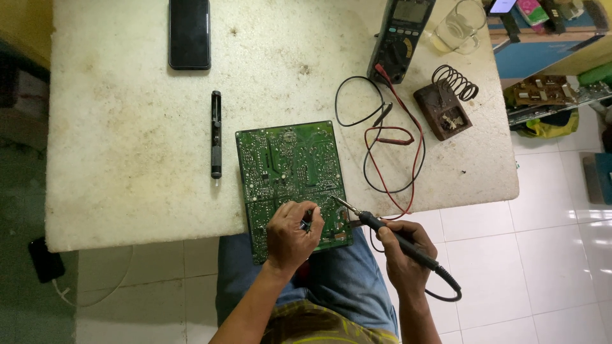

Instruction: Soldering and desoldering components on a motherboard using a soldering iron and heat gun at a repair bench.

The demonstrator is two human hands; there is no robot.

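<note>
Right hand (405, 255) is closed around soldering iron (382, 230), tip aimed at 10 o'clock | left hand (292, 234) is curled, fingertips pressed on green circuit board (287, 172) | board is overhanging white table (127, 127) edge at 6 o'clock | multimeter (400, 38) is at 1 o'clock.

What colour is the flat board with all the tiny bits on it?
The circuit board is green, seen clearly in the head view.

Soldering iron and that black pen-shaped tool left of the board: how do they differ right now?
The soldering iron is gripped in the right hand, angled, tip over the green circuit board, and trails a cord. The black pen-shaped tool lies untouched on the table, straight, cordless. Both are slim and dark.
</note>
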